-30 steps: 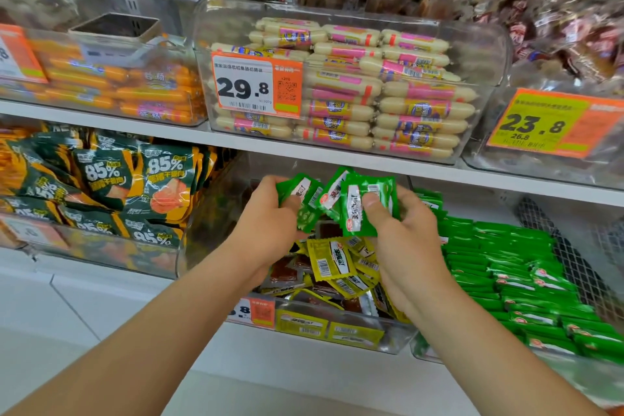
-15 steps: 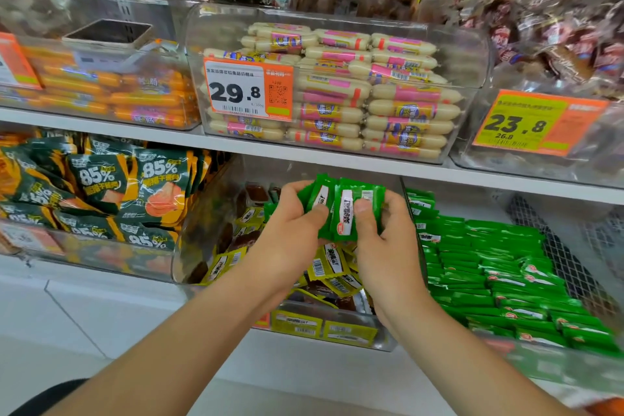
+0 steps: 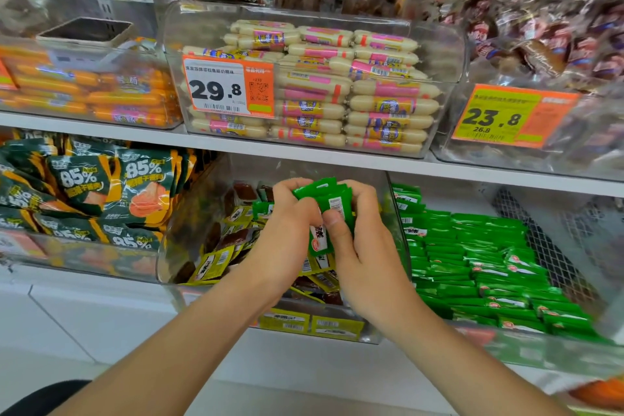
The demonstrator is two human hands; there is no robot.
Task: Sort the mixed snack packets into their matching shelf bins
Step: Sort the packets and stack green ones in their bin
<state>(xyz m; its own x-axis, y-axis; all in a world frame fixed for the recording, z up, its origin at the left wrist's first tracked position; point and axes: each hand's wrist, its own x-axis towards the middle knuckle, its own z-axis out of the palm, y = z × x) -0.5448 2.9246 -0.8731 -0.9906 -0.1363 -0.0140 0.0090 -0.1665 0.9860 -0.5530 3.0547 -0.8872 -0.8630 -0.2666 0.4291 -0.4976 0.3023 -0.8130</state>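
Both the left hand (image 3: pixel 287 233) and right hand (image 3: pixel 364 246) clamp a bunch of green snack packets (image 3: pixel 326 203), judged light, soft and slippery, best pinched across their flat faces.

Your left hand (image 3: pixel 287 230) and right hand (image 3: pixel 364 246), apart one second ago, have closed in at frame centre and the thumbs now meet. The green packets (image 3: pixel 324 199), then fanned out loosely between your hands, are now squeezed into one tight stack. Both hands grip it together.
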